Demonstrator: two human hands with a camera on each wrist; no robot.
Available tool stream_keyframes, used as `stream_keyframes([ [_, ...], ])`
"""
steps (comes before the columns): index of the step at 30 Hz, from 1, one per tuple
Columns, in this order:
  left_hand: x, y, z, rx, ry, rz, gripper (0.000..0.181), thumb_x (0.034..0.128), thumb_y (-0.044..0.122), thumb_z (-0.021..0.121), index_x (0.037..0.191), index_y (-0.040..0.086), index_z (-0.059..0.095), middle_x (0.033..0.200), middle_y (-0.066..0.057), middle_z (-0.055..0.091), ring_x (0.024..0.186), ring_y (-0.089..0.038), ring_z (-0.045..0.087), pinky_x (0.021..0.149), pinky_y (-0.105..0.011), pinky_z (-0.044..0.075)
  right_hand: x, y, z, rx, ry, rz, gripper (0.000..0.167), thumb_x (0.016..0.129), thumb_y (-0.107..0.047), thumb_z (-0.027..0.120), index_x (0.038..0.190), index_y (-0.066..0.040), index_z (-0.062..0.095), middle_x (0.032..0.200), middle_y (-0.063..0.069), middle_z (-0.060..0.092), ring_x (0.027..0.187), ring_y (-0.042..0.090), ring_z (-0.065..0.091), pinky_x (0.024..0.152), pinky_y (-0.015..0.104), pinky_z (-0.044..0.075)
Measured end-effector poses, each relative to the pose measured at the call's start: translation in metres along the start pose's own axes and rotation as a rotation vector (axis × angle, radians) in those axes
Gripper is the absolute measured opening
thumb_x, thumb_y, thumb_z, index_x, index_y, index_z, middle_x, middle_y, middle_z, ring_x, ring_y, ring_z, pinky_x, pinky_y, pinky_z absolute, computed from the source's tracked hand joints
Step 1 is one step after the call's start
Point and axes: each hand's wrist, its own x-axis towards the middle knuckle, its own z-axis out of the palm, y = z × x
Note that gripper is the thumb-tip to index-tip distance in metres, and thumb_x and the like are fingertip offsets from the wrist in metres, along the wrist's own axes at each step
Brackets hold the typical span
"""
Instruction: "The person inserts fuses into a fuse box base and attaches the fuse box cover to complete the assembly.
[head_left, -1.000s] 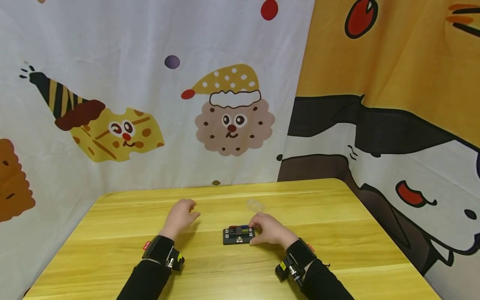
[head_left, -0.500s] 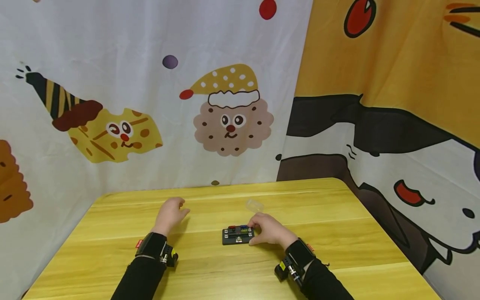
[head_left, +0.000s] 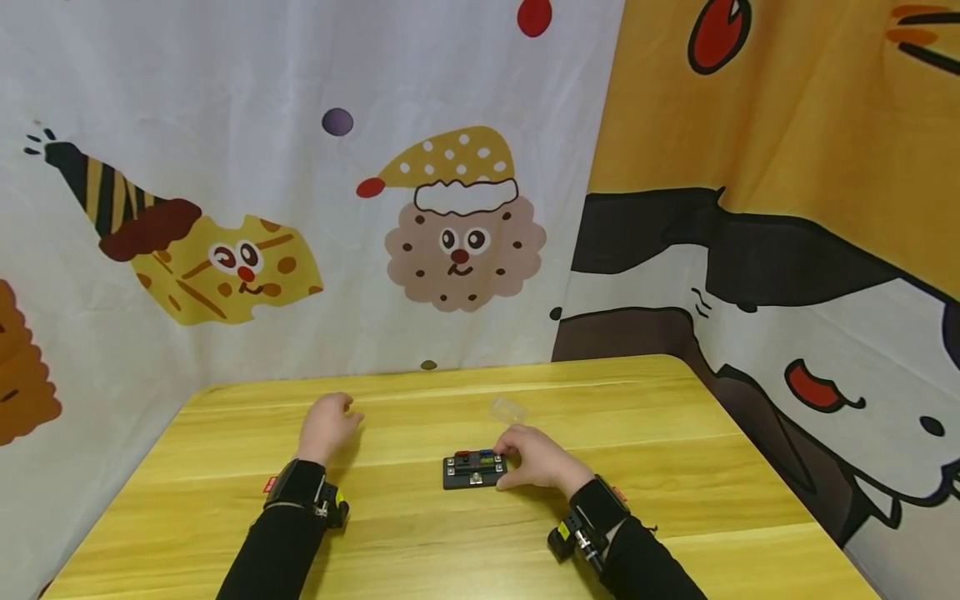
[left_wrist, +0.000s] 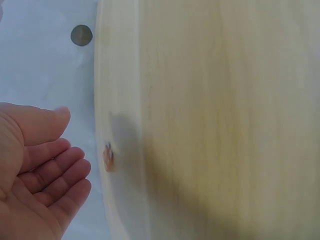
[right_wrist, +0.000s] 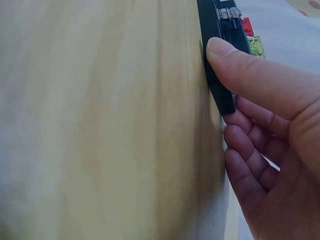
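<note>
Grip of the bare right hand (head_left: 538, 460) on the right end of a flat, rectangular black board with red and blue parts (head_left: 472, 472), pinched between thumb and fingers at lower centre of the head frame; just above, a small transparent piece (head_left: 508, 410) on the yellow wood-grain table (head_left: 412, 542); at lower left, the bare left hand (head_left: 327, 427), fingers loosely bent, thumb apart from fingertips

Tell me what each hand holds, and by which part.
The right hand grips the black block by its right end; the left hand holds nothing.
</note>
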Motion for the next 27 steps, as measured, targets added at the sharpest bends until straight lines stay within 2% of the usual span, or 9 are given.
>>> stream_keyframes([
  [5,-0.003,-0.004,0.0,0.005,-0.024,-0.04,0.033,0.0901,0.008,0.068,0.113,-0.016,0.063,0.108,-0.032,0.064,0.1,-0.048,0.061,0.086,-0.056,0.048,-0.002,0.001,0.002,-0.001,-0.006,0.01,0.042,0.073,-0.026,0.09,0.105,-0.011,0.068,0.104,-0.003,0.06,0.096,0.017,0.058,0.09,0.038,0.047],
  [13,-0.007,-0.007,-0.002,0.035,-0.017,-0.07,0.029,0.0898,0.008,0.067,0.109,-0.015,0.065,0.106,-0.031,0.066,0.098,-0.048,0.062,0.085,-0.055,0.048,-0.004,-0.001,0.001,0.006,-0.001,0.006,0.043,0.072,-0.025,0.09,0.105,-0.01,0.068,0.103,-0.002,0.06,0.097,0.019,0.058,0.09,0.039,0.048],
  [20,-0.005,-0.012,-0.003,0.066,-0.031,-0.089,0.014,0.0866,0.007,0.068,0.088,-0.006,0.068,0.087,-0.021,0.067,0.076,-0.035,0.061,0.075,-0.052,0.049,-0.002,-0.002,-0.001,0.001,-0.008,0.004,0.043,0.073,-0.025,0.09,0.106,-0.01,0.068,0.104,-0.002,0.06,0.097,0.02,0.058,0.091,0.039,0.047],
  [27,0.0,-0.011,-0.002,0.101,-0.036,-0.122,0.01,0.0841,0.007,0.069,0.083,-0.003,0.068,0.082,-0.017,0.067,0.074,-0.034,0.061,0.073,-0.05,0.05,-0.001,-0.002,-0.002,0.006,-0.007,0.014,0.042,0.073,-0.026,0.089,0.106,-0.012,0.068,0.104,-0.003,0.06,0.097,0.018,0.058,0.091,0.039,0.047],
])
